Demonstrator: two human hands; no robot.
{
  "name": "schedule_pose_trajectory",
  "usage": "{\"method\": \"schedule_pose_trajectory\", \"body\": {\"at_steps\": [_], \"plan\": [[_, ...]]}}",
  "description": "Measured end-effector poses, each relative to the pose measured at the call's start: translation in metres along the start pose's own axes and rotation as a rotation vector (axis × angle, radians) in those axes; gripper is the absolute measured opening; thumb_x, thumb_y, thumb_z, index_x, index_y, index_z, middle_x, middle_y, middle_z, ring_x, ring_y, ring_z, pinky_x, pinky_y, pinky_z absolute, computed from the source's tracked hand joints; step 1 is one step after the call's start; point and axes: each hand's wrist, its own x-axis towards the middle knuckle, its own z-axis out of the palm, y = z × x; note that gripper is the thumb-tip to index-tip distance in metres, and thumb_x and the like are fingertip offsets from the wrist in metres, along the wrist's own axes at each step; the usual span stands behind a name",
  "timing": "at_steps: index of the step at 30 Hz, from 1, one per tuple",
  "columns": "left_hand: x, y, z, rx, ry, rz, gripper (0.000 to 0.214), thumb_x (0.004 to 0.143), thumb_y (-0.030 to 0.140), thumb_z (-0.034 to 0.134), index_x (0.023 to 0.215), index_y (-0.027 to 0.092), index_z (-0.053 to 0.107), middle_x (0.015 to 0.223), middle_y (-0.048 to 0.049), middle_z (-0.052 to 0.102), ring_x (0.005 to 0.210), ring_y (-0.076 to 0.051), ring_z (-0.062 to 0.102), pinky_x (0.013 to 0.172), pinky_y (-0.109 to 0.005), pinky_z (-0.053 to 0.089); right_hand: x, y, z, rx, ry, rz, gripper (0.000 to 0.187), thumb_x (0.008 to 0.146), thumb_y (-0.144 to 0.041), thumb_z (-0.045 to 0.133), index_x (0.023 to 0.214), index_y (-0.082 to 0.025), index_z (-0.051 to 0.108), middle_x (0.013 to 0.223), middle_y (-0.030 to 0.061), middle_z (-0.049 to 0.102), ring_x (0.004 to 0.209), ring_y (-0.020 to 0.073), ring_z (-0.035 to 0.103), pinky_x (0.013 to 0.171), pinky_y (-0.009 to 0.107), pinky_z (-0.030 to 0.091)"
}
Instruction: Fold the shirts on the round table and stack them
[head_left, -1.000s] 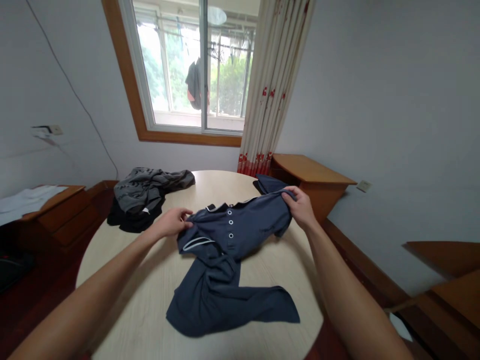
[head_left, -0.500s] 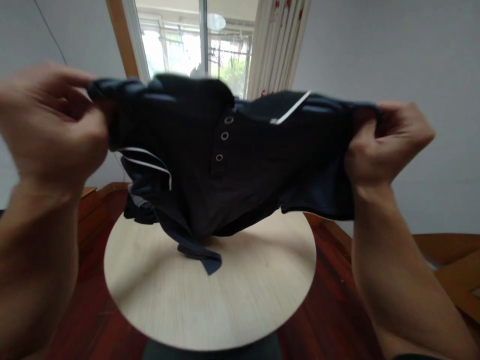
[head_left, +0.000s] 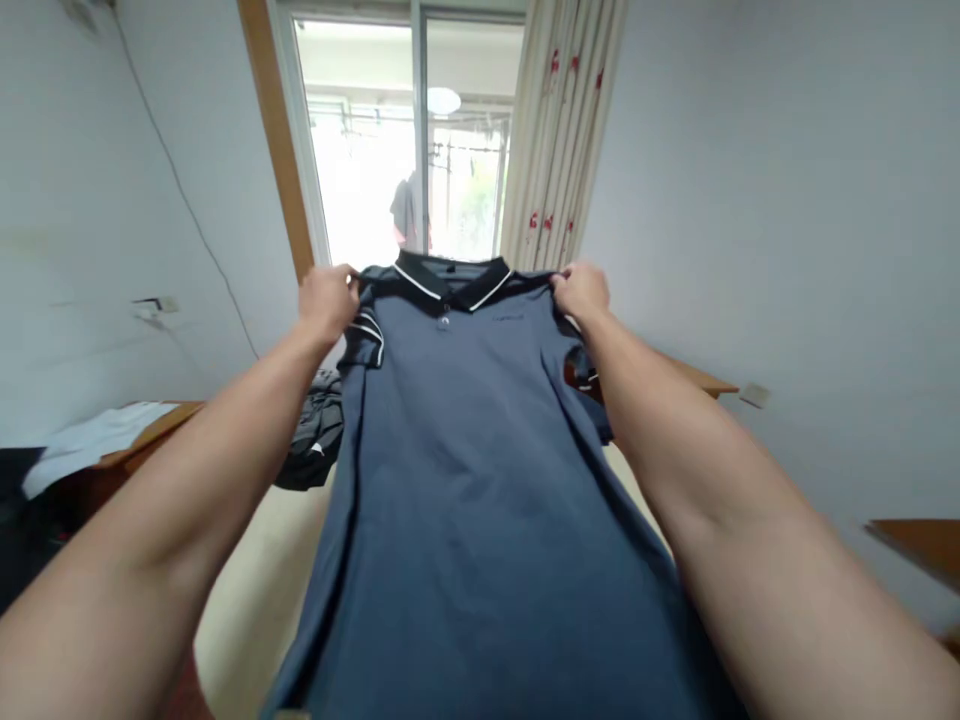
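A blue-grey polo shirt (head_left: 465,450) hangs spread out in front of me, its front facing me. It has a black collar with white edging, and white lines trim the sleeve on the left. My left hand (head_left: 328,300) is closed on the shoulder at the left of the collar. On the opposite shoulder, my right hand (head_left: 583,292) pinches the cloth, with both arms stretched forward. The shirt's lower part runs toward me and out of the bottom of the view, covering much of the round pale table (head_left: 255,590).
Dark folded clothes (head_left: 311,435) lie on the table's far left part, partly behind the shirt. White cloth or paper (head_left: 105,440) rests on a wooden surface at left. A window (head_left: 412,140) and a curtain (head_left: 562,130) are at the back.
The shirt has gone from bunched and raised close to me to hanging full length, front showing. Both hands have moved farther away and closer together, still gripping it.
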Motion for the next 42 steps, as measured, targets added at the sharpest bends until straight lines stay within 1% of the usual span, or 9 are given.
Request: {"method": "schedule_pose_trajectory", "body": {"at_steps": [3,6,10,15,18,21,31,38,42], "plan": [[-0.037,-0.009,0.064,0.062,-0.172,-0.106,0.06,0.092,0.024,0.064,0.146,0.003,0.047,0.121,-0.0209,0.07,0.112,-0.028,0.068,0.094,-0.036,0.052,-0.019,0.01,0.06,-0.073,-0.214,0.067,0.031,0.097,-0.022,0.052,0.117,-0.004,0.068,0.12,0.0239,0.069,0.111,0.0256,0.066,0.092,0.032,0.048],[-0.093,-0.011,0.103,0.093,-0.487,-0.064,0.055,0.095,0.033,0.056,0.147,0.014,0.05,0.135,-0.017,0.065,0.124,-0.028,0.062,0.1,-0.033,0.049,-0.069,0.013,0.106,-0.107,-0.352,-0.052,0.033,0.097,-0.025,0.053,0.119,-0.007,0.069,0.122,0.0207,0.07,0.115,0.0262,0.066,0.094,0.03,0.048],[-0.169,-0.011,0.129,-0.059,-0.815,0.114,0.041,0.092,0.05,0.055,0.12,0.026,0.072,0.121,-0.0066,0.074,0.112,-0.025,0.069,0.097,-0.032,0.051,-0.168,0.01,0.142,-0.038,-0.639,-0.241,0.037,0.097,-0.035,0.052,0.121,-0.013,0.071,0.124,0.0155,0.071,0.117,0.0263,0.065,0.099,0.03,0.046],[-0.225,-0.024,0.146,-0.107,-0.835,0.201,0.049,0.088,0.049,0.057,0.128,0.023,0.067,0.135,-0.0082,0.066,0.124,-0.028,0.061,0.105,-0.036,0.047,-0.27,0.001,0.154,-0.052,-0.798,-0.177,0.061,0.099,-0.054,0.043,0.143,-0.012,0.054,0.142,0.021,0.058,0.129,0.0341,0.057,0.106,0.044,0.041],[-0.241,-0.031,0.149,-0.123,-0.795,0.232,0.057,0.09,0.049,0.054,0.139,0.018,0.058,0.147,-0.0118,0.056,0.137,-0.029,0.049,0.113,-0.04,0.04,-0.297,0.001,0.158,-0.153,-0.784,-0.171,0.067,0.101,-0.056,0.034,0.155,-0.016,0.039,0.161,0.0216,0.031,0.147,0.0398,0.032,0.116,0.059,0.023],[-0.249,-0.036,0.149,-0.161,-0.764,0.216,0.061,0.094,0.051,0.046,0.142,0.013,0.054,0.15,-0.0151,0.052,0.14,-0.028,0.046,0.117,-0.04,0.035,-0.302,0.014,0.161,-0.203,-0.777,-0.216,0.063,0.104,-0.049,0.024,0.159,-0.018,0.031,0.167,0.017,0.017,0.153,0.0368,0.017,0.119,0.06,0.01],[-0.279,-0.058,0.143,-0.054,-0.708,0.157,0.056,0.1,0.049,0.034,0.144,0.02,0.052,0.159,-0.0108,0.042,0.148,-0.028,0.036,0.12,-0.05,0.029,-0.255,0.114,0.145,-0.392,-0.77,-0.254,0.061,0.105,-0.044,0.016,0.16,-0.019,0.027,0.167,0.0102,0.021,0.154,0.0294,0.019,0.121,0.056,0.015],[-0.301,-0.043,0.108,0.017,-0.849,0.205,0.066,0.1,0.057,0.03,0.156,0.023,0.038,0.166,-0.0083,0.025,0.153,-0.032,0.021,0.119,-0.06,0.021,-0.271,0.087,0.144,-0.315,-0.672,-0.334,0.062,0.104,-0.048,0.024,0.157,-0.016,0.035,0.166,0.0128,0.025,0.153,0.0291,0.019,0.122,0.052,0.011],[-0.301,-0.064,0.081,0.055,-0.986,0.194,0.075,0.096,0.063,0.035,0.16,0.024,0.027,0.168,-0.0089,0.014,0.155,-0.033,0.012,0.118,-0.064,0.02,-0.298,0.083,0.147,-0.173,-0.689,-0.251,0.065,0.105,-0.053,0.021,0.157,-0.016,0.035,0.166,0.0104,0.026,0.154,0.0261,0.019,0.123,0.045,0.015]]}}
